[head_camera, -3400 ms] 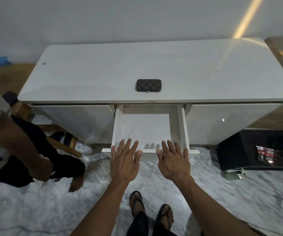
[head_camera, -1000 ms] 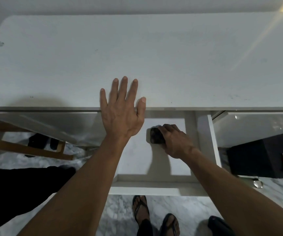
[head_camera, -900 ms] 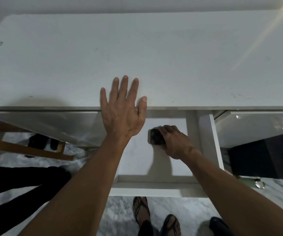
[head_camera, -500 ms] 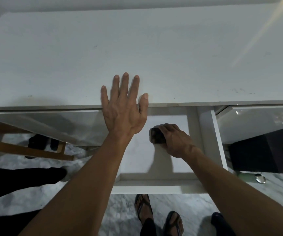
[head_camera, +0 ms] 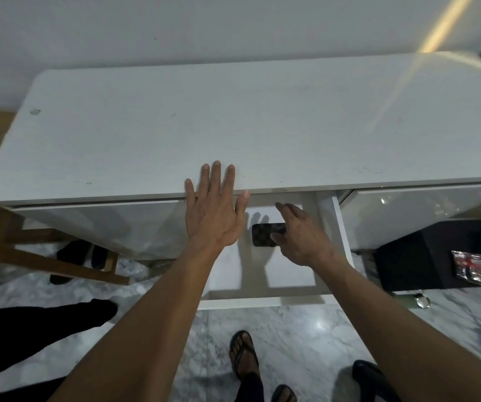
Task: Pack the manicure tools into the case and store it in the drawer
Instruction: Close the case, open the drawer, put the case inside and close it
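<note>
At the far left a wooden frame (head_camera: 59, 265) stands on the marble floor (head_camera: 306, 338) under the cabinet, with a pair of dark shoes (head_camera: 80, 259) tucked behind it, and a second person's dark-clothed leg (head_camera: 39, 323) stretches across the floor lower down. The white tabletop (head_camera: 233, 120) spans nearly the whole width above glossy cabinet fronts. The left hand (head_camera: 213, 210) lies flat with its fingers spread, fingertips on the front edge of the tabletop and the palm hanging over the left side of the open drawer (head_camera: 262, 301); its grip is apart and holds nothing. Just to its right, inside the drawer, the dark checkered case (head_camera: 264, 235) lies flat and closed on the white drawer bottom, toward the back. The right hand (head_camera: 303, 236) is over the case's right end with its fingers loosely spread and its grip apart; the thumb tip overlaps the case's edge, and whether it touches cannot be told. Shadows of the fingers fall on the drawer bottom beside the case. Below the drawer the person's sandalled feet (head_camera: 245, 352) stand on the marble. To the right a black box (head_camera: 422, 256) sits under the cabinet with a red and white packet (head_camera: 468, 266) on it, and a small round metal object (head_camera: 422, 301) rests on the floor in front.
</note>
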